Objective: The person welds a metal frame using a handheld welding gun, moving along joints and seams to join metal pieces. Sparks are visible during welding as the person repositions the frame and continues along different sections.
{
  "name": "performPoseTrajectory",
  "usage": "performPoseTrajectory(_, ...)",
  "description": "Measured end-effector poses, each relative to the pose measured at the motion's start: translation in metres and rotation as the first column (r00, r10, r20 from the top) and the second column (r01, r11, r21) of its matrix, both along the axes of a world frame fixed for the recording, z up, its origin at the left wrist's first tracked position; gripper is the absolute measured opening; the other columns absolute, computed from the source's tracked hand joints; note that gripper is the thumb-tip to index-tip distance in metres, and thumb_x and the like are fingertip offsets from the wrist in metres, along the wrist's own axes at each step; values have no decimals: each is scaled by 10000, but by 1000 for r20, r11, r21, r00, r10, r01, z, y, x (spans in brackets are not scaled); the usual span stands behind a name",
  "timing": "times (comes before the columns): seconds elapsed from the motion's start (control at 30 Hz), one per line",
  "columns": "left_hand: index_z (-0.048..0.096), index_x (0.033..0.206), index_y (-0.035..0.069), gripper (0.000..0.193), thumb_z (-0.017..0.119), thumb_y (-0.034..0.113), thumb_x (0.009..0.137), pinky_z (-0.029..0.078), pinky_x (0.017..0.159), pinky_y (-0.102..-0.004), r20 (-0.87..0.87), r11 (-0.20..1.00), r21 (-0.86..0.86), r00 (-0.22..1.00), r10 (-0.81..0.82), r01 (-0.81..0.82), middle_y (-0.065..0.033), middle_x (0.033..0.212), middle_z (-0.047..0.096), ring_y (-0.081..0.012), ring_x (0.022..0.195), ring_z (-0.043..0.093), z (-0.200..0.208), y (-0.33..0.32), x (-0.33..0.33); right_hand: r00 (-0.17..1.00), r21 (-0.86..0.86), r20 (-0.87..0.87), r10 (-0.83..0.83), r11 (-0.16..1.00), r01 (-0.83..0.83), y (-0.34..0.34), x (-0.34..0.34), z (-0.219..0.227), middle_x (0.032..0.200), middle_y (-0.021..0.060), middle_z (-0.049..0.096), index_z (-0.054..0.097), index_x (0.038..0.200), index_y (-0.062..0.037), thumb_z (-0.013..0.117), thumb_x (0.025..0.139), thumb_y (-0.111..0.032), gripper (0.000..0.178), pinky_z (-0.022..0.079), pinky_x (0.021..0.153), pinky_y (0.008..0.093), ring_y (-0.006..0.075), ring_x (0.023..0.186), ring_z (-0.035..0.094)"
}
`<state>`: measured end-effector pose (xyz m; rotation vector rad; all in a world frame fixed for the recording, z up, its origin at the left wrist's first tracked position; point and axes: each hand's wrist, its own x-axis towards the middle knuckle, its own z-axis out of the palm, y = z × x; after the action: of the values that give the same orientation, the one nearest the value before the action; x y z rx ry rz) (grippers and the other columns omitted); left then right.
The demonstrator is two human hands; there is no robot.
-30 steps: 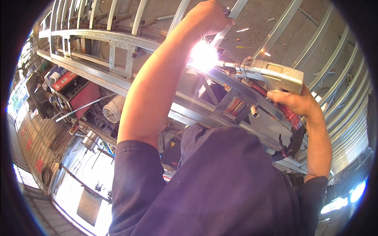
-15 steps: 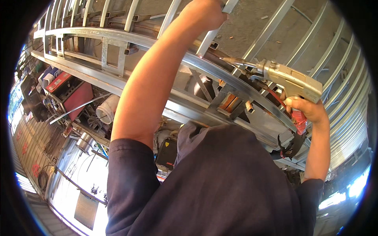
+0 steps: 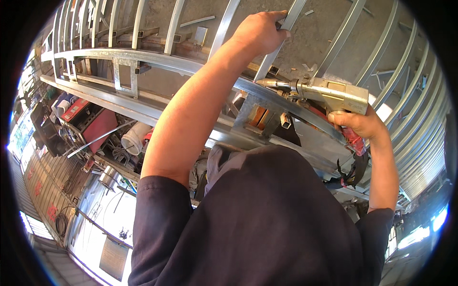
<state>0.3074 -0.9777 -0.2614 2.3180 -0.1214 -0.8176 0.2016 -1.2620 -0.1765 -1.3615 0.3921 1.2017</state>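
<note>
My left hand point(image 3: 262, 33) reaches far out and grips a silvery square metal bar point(image 3: 269, 58), fingers wrapped round it. The bar's near end meets a long curved metal rail point(image 3: 143, 56). In my right hand point(image 3: 360, 124) is a pale gold welding gun point(image 3: 336, 94), held by its handle with red wrapping below. Its narrow tip points left and sits right by the joint of bar and rail; whether it touches cannot be made out. No spark or glow shows there.
Parallel bars point(image 3: 343, 35) run along the rail on both sides. A red and black machine point(image 3: 95, 126) and a whitish bucket point(image 3: 133, 140) stand at left. Dark cabling point(image 3: 353, 171) hangs below the gun. Metal scraps point(image 3: 309, 12) lie on the floor.
The welding gun's tip has come closer to the bar's near end. My left hand still grips the bar, and the whole view has shifted slightly.
</note>
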Motion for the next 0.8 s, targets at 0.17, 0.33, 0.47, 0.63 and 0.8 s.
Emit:
performPoseTrajectory(0.17,606,1485,173,603,745,332,920,570,991,-421,10,999,32,1000,-3,3,-126,1155,780,-329,1094,733,1,-2,-1,999,-40,-22,44,998,-45,1,0,2,969,56,689,637,1378,-23,830,818,-166,609,522,638,311,132,736,616)
performPoseTrajectory(0.33,601,1493,204,601,744,313,920,606,931,-411,-41,1000,27,999,6,-5,-106,1151,783,-300,1031,755,-2,-4,2,999,-73,19,36,997,-34,4,-3,2,975,44,685,635,1390,-29,832,814,-162,623,521,638,310,125,751,614)
performPoseTrajectory(0.47,594,1505,207,632,755,337,907,604,940,-398,-89,999,19,995,50,-48,-119,1206,771,-286,1036,761,2,-4,3,1000,-68,17,26,997,-25,8,0,10,988,51,690,632,1396,-29,832,815,-162,629,528,641,310,124,756,621)
performPoseTrajectory(0.63,579,1521,225,647,755,349,911,589,977,-390,-116,999,32,992,45,-42,-120,1259,758,-280,1081,754,4,-5,4,998,-99,5,58,993,-57,7,1,10,992,63,694,627,1397,-23,829,818,-157,627,534,644,306,125,749,626)
performPoseTrajectory(0.8,625,1462,221,536,732,301,944,609,891,-375,-49,999,46,999,20,-17,-80,1146,789,-269,969,767,4,-6,3,1000,-53,19,19,998,-18,2,-3,5,986,67,693,628,1384,-15,831,815,-138,617,535,644,306,129,743,628)
